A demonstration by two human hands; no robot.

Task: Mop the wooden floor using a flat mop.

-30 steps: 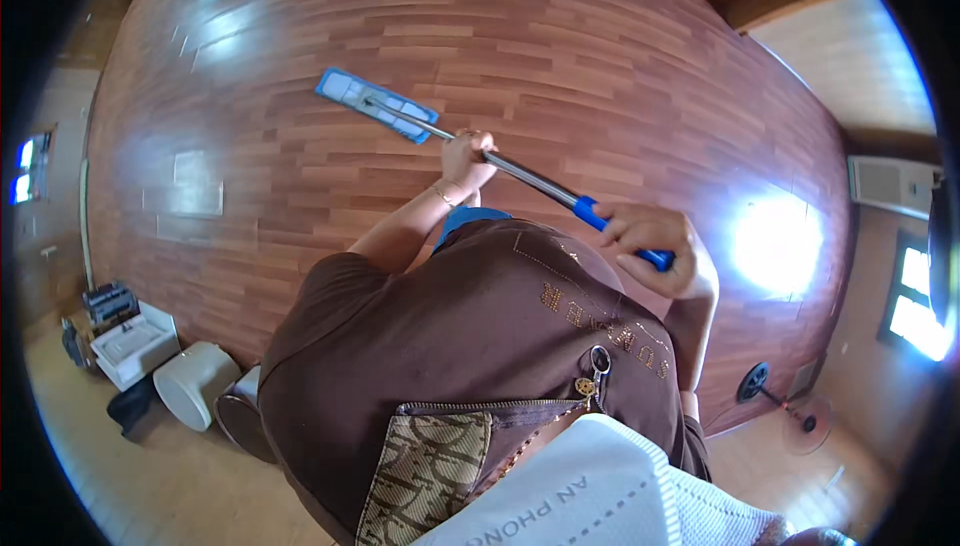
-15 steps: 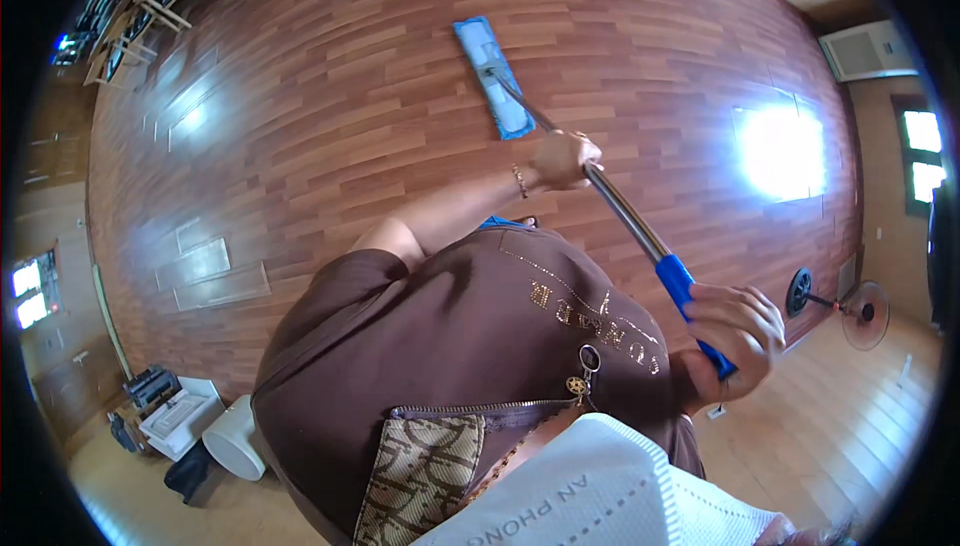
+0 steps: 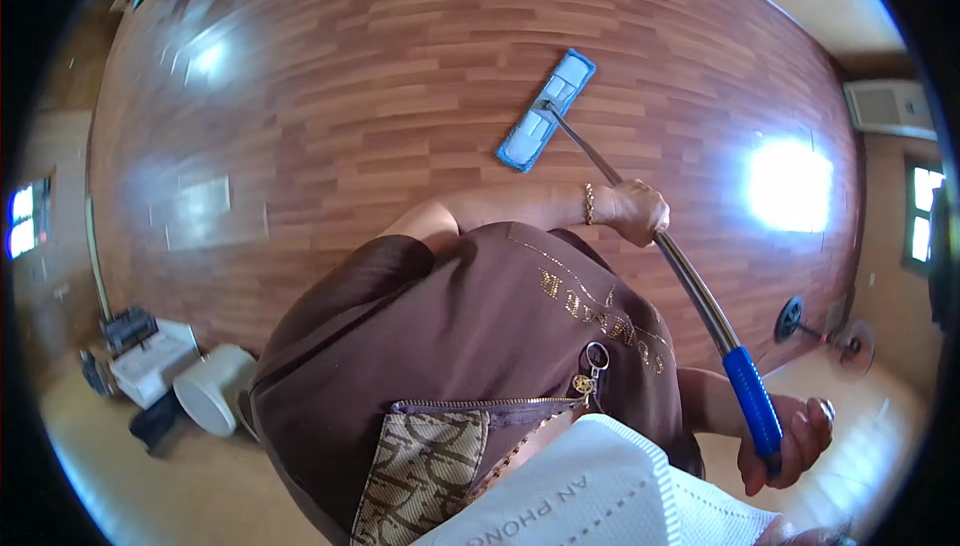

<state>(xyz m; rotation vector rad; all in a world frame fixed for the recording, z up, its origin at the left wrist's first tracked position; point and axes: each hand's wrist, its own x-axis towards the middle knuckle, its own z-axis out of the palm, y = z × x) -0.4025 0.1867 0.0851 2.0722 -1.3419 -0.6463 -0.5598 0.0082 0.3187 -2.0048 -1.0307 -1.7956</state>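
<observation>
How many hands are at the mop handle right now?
2. The left hand is closed around the metal pole; the right hand is at the near end of the blue grip. No other hands show.

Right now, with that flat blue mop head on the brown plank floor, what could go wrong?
The right hand looks loosely cupped round the blue tubular grip, so it might slip, though the left hand clasps the silver metal pole. Swung to the right, the grip's end might knock the standing fan with the round black base. Bright glare on the floor could hide a wet patch.
</observation>
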